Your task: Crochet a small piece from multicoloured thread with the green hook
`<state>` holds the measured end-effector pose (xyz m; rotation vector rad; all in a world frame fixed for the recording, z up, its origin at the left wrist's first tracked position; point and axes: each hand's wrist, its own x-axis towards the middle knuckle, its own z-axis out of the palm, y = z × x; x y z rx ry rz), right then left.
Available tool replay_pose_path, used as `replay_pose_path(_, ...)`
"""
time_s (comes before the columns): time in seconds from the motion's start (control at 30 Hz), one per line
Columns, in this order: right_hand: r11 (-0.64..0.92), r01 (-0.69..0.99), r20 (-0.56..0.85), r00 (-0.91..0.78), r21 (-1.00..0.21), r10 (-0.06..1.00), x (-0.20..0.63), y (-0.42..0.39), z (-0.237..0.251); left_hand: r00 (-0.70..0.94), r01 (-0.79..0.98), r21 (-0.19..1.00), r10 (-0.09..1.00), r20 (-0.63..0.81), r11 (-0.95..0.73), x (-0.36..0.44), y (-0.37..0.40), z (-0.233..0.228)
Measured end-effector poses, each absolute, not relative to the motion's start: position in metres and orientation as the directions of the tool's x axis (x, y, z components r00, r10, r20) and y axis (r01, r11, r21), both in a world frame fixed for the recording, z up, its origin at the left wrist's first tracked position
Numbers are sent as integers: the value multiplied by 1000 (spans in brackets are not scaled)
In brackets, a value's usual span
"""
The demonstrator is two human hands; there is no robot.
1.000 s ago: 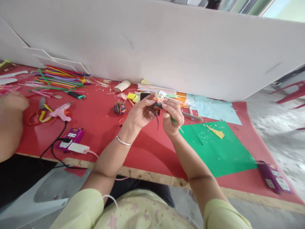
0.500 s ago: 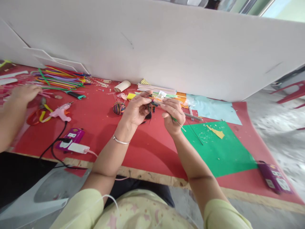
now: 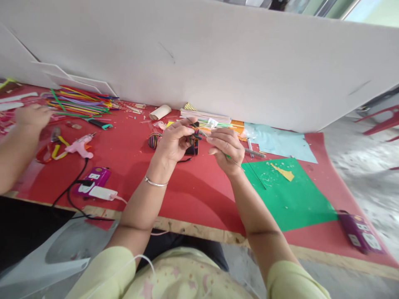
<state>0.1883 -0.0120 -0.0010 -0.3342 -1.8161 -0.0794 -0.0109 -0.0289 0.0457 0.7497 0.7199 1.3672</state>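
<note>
Your left hand (image 3: 174, 143) is closed, fingers (image 3: 187, 132) pinching a small dark bundle of strands (image 3: 193, 140) held up above the red desk (image 3: 193, 191). Your right hand (image 3: 227, 150) is closed too, pinching a thin green wire (image 3: 232, 160) whose free end pokes out below the palm toward the green sheet (image 3: 289, 199). Bundle sits right between both sets of fingertips, just above a dark phone (image 3: 191, 150) lying on the desk.

Tips for the wrap, my read:
- Keep the left pinch tight at the bundle's base so the strands don't splay.
- Feed the wire close to the fingertips; a long loose end will likely snag.
- Hold both hands off the desk, clear of the yarn ball (image 3: 153, 140) just left of your left hand.

Can't tell how the wire meets the bundle; fingers hide it.

Far left of your hands, another person's hand (image 3: 33, 116) is at the pile of coloured sticks (image 3: 79, 104). A pink glue gun (image 3: 80, 145) and a purple power strip (image 3: 95, 179) lie between that hand and yours.
</note>
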Motion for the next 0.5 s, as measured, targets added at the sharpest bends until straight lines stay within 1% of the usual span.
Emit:
replay_pose_path(0.1,956,223,928,-275,-191,250,194,-12,5,75,-557,830,997,15,30,-14,-28,45)
replay_pose_path(0.23,944,68,902,-280,-324,330,202,-15,17,135,-517,855,990,30,44,-18,-27,45)
replay_pose_path(0.33,894,-37,861,-286,-447,419,203,-17,22,208,-493,867,977,43,67,-21,-25,42)
replay_pose_path(0.4,849,-82,833,-264,-522,486,200,-16,20,239,-490,869,969,62,65,-22,-24,40)
replay_pose_path(0.5,772,-181,793,-169,-609,586,191,-13,10,255,-503,862,963,84,58,-20,-24,36)
